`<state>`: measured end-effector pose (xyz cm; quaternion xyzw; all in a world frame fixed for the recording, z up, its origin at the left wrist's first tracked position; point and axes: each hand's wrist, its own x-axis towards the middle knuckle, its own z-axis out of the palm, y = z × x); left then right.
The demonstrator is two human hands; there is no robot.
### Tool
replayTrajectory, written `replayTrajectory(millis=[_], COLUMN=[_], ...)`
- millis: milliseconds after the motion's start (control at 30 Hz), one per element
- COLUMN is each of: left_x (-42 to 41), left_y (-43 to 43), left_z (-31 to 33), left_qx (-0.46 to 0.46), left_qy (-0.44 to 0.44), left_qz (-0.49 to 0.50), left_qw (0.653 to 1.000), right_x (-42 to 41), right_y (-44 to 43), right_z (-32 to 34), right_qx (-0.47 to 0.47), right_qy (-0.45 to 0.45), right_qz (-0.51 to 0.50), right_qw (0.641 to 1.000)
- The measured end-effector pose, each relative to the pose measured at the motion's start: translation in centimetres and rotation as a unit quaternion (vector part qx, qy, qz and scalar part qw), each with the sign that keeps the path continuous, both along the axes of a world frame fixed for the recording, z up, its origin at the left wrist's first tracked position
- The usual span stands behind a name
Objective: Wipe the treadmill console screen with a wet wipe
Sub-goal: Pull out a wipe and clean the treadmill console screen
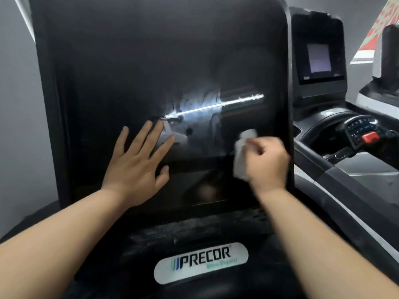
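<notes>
We note the left hand (135, 167) bracing the console screen (151, 72), fingers apart, while the right hand (267, 161) clamps the wet wipe (243, 154) for wiping.

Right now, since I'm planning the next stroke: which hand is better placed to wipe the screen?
Right. The right hand grips the wet wipe at the screen; the left hand is spread open, holding nothing.

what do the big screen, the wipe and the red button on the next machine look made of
Console screen: glossy glass or hard plastic; it mirrors a light strip and shows smears. Wet wipe: probably thin white nonwoven fabric; it crumples softly. Red button: seemingly smooth moulded plastic, uniform colour.
</notes>
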<state>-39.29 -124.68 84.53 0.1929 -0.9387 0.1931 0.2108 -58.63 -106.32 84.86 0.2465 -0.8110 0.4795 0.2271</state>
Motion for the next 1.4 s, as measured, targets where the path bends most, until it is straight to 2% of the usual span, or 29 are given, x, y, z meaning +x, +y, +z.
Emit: replayTrajectory(millis=[67,133,200,233,267,333,367,400,433,467,533,600,633,667,700,733,800,867,900,967,1067,1100,1133,1167,1200,1267,1333,1367,1400], left_x=[0.0,0.1,0.1,0.1,0.2,0.3,0.3,0.4,0.4,0.4,0.5,0.9,1.1,1.4,1.7,2.0,2.2,2.0,1.7,1.2,0.9,0.9,0.9,1.0,1.0,1.1,1.1,1.0,0.8], left_y=[0.0,0.1,0.1,0.1,0.1,0.1,0.0,0.0,0.0,0.0,-0.1,-0.4,-0.6,-0.9,-1.2,-1.6,-2.2,-2.4,-2.3,-2.1,-1.9,-1.8,-1.8,-1.8,-1.8,-1.8,-1.6,-1.4,-1.3], left_z=[0.0,0.1,0.0,0.0,0.0,-0.1,-0.1,-0.2,-0.2,-0.3,-0.3,-0.1,0.0,0.2,0.6,1.0,1.9,2.7,3.0,3.2,3.1,3.1,3.2,3.2,3.2,3.2,3.1,3.1,3.2], left_qx=[-0.001,0.003,0.009,0.012,0.015,0.021,0.023,0.024,0.025,0.028,0.035,0.047,0.053,0.058,0.062,0.064,0.070,0.077,0.083,0.092,0.087,0.085,0.084,0.085,0.086,0.089,0.084,0.080,0.075], left_qy=[0.007,0.015,0.023,0.027,0.031,0.042,0.049,0.057,0.064,0.072,0.095,0.119,0.129,0.135,0.136,0.132,0.116,0.103,0.099,0.091,0.076,0.074,0.073,0.074,0.075,0.081,0.088,0.094,0.104], left_qz=[-0.001,-0.007,-0.014,-0.018,-0.023,-0.031,-0.035,-0.039,-0.043,-0.049,-0.067,-0.089,-0.096,-0.094,-0.086,-0.074,-0.049,-0.027,-0.019,-0.013,-0.025,-0.029,-0.031,-0.032,-0.032,-0.032,-0.038,-0.044,-0.053], left_qw=[1.000,1.000,1.000,0.999,0.999,0.998,0.998,0.997,0.997,0.996,0.993,0.988,0.986,0.985,0.985,0.986,0.990,0.991,0.992,0.992,0.993,0.993,0.993,0.993,0.993,0.992,0.992,0.991,0.990], right_x=[4.8,7.8,6.3,4.5,2.7,-1.0,-2.0,-1.9,-1.0,0.5,4.7,6.7,5.9,4.1,2.2,0.2,-3.9,-4.6,-3.6,-0.2,2.7,1.7,0.1,-1.5,-3.1,-5.9,-5.1,-3.8,-2.1], right_y=[-1.6,-1.5,-0.9,-0.9,-0.9,-1.2,-1.6,-2.3,-3.2,-3.9,-4.2,-2.7,-2.1,-1.8,-1.7,-1.8,-2.3,-3.4,-4.1,-4.2,-2.1,-1.7,-1.8,-2.3,-3.0,-4.4,-6.2,-6.8,-6.9], right_z=[-1.9,-3.5,-2.7,-1.8,-0.7,2.4,3.6,4.1,3.7,2.7,-0.2,-2.0,-1.5,-0.7,0.5,2.1,5.3,5.9,5.0,1.9,-1.7,-1.1,0.0,1.5,3.5,7.3,8.3,7.4,6.2], right_qx=[0.051,0.123,0.174,0.174,0.149,0.052,0.002,-0.028,-0.018,0.010,0.095,0.188,0.218,0.229,0.212,0.174,0.084,0.040,0.048,0.102,0.221,0.233,0.224,0.200,0.170,0.111,0.091,0.093,0.107], right_qy=[0.096,0.166,0.201,0.215,0.207,0.107,0.040,0.001,0.025,0.076,0.189,0.274,0.299,0.313,0.313,0.292,0.196,0.152,0.170,0.251,0.352,0.356,0.360,0.357,0.332,0.200,0.118,0.144,0.193], right_qz=[0.163,0.310,0.375,0.358,0.305,0.128,0.053,0.023,0.035,0.090,0.249,0.368,0.395,0.393,0.359,0.295,0.132,0.067,0.092,0.231,0.421,0.446,0.440,0.398,0.318,0.151,0.084,0.101,0.168], right_qw=[0.981,0.928,0.888,0.892,0.918,0.985,0.998,0.999,0.999,0.993,0.945,0.869,0.841,0.834,0.853,0.893,0.968,0.985,0.980,0.935,0.806,0.787,0.791,0.822,0.871,0.962,0.985,0.980,0.961])
